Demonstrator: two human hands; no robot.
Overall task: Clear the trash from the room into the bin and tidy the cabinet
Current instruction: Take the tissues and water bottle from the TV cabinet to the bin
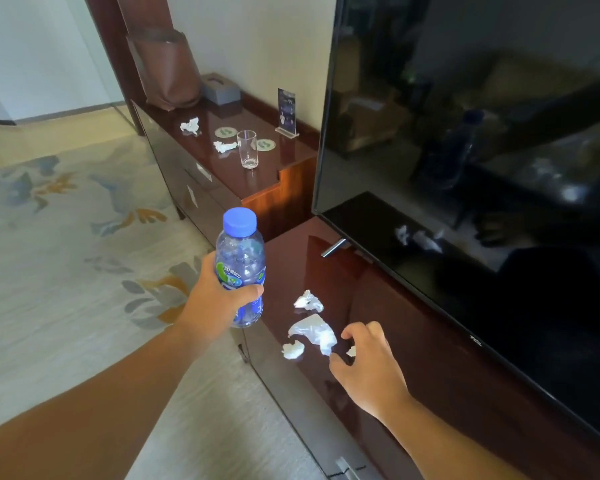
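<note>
My left hand [219,299] grips a clear plastic water bottle [240,261] with a blue cap, held upright above the front edge of the dark glossy cabinet [430,358]. My right hand [366,358] hovers over the cabinet top with fingers loosely curled, just right of a crumpled white plastic wrapper [314,332]. A small white scrap [351,351] shows between its thumb and fingers; whether it is pinched is unclear. Two more crumpled tissues [308,301] [292,350] lie close by. Farther back, on the higher cabinet section, two more tissue wads [190,125] [224,146] lie.
A large black TV [482,133] stands on the cabinet at right. On the far section stand a drinking glass [247,148], two round coasters [225,132], a sign holder [287,112], a grey tissue box [220,89] and a brown bag [167,67]. Patterned carpet [66,237] lies left.
</note>
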